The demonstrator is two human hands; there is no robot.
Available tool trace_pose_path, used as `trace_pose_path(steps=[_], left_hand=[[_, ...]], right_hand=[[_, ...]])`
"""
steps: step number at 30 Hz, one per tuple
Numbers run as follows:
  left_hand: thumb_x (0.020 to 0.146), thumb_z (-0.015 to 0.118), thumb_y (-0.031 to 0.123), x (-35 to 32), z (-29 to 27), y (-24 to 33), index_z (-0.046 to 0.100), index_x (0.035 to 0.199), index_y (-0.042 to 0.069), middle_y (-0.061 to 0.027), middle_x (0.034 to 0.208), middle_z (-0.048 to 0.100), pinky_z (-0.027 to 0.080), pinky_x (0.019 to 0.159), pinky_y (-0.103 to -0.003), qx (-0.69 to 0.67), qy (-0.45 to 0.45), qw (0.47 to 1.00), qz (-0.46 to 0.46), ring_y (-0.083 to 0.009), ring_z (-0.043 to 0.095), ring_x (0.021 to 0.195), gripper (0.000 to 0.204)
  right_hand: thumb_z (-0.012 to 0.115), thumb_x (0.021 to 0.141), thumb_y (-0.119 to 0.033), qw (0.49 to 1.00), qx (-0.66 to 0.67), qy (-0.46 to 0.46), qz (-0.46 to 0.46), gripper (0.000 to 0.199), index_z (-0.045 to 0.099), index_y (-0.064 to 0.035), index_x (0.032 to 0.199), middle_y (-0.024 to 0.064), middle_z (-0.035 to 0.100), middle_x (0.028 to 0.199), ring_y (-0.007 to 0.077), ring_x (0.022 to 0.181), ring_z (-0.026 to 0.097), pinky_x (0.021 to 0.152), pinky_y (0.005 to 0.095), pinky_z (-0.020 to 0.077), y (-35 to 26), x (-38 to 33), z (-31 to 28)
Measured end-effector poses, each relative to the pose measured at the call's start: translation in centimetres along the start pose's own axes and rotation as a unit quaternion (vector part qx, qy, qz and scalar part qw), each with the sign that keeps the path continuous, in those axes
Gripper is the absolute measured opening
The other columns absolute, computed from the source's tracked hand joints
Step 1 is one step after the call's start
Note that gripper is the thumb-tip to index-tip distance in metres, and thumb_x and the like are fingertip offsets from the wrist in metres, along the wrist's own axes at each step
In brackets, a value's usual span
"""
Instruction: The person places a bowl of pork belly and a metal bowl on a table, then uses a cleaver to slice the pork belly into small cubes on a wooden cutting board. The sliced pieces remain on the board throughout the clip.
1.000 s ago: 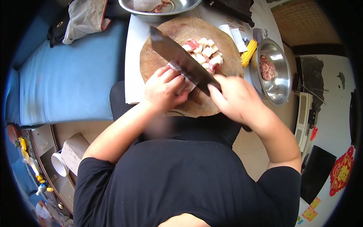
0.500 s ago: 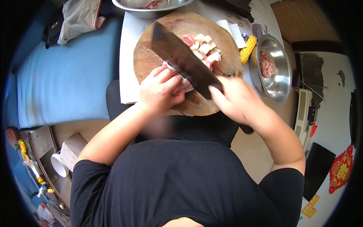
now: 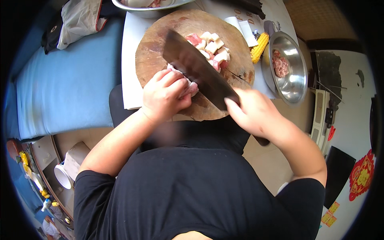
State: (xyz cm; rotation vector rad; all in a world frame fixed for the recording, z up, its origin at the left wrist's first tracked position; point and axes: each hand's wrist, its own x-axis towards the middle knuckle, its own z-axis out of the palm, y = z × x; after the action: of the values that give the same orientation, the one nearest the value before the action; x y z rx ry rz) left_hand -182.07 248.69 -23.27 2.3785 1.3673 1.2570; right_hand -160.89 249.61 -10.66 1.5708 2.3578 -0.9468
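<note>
My left hand [image 3: 166, 94] is closed over a piece of raw meat [image 3: 191, 89] on the round wooden chopping board [image 3: 154, 52]. Its fingers are curled and press the meat down, hiding part of it. In my right hand [image 3: 254, 110] is the handle of a dark, broad cleaver [image 3: 196, 66]. The blade slants from upper left to lower right, along the meat's far side and close to my left fingers. Whether its edge touches the meat I cannot tell. Beyond the blade lies a pile of cut meat chunks [image 3: 216, 48], pink with pale fatty pieces.
Right of the board, a steel bowl [image 3: 296, 68] holds minced meat [image 3: 281, 66], with a yellow corn cob [image 3: 260, 47] beside it. Another metal bowl [image 3: 154, 12] with meat stands at the far edge. A white table [image 3: 129, 76] carries the board; a blue-covered seat [image 3: 66, 88] is at left.
The cleaver has shifted slightly down and toward the right, and more of the meat by my left fingers shows. My left hand keeps its grip. The whole view has shifted a little.
</note>
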Motion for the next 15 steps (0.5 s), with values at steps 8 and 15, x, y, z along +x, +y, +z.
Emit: trace_pose_path(steps=[8, 15], left_hand=[[0.064, 0.074, 0.014, 0.4, -0.5, 0.6, 0.059, 0.069, 0.012, -0.0017, 0.077, 0.059, 0.049, 0.068, -0.031, 0.022, 0.018, 1.0, -0.008, -0.0213, 0.059, 0.072, 0.016], [0.061, 0.077, 0.016, -0.3, 0.1, -0.2, 0.06, 0.071, 0.011, -0.0014, 0.079, 0.06, 0.049, 0.069, -0.031, 0.026, 0.061, 0.998, 0.023, -0.021, 0.06, 0.072, 0.02]], right_hand=[[0.049, 0.086, -0.029, 0.998, 0.064, 0.01, 0.014, 0.035, 0.058, 0.0011, 0.102, 0.0224, 0.064, 0.09, 0.0378, 0.087, 0.06, 0.079, 0.0422, 0.0471, -0.3, 3.4, -0.6], [0.054, 0.085, -0.034, 0.987, 0.115, 0.0, 0.111, 0.034, 0.06, -0.0003, 0.091, 0.0156, 0.058, 0.066, 0.0255, 0.062, 0.055, 0.061, 0.0358, 0.0447, 4.4, -1.4, -2.7]])
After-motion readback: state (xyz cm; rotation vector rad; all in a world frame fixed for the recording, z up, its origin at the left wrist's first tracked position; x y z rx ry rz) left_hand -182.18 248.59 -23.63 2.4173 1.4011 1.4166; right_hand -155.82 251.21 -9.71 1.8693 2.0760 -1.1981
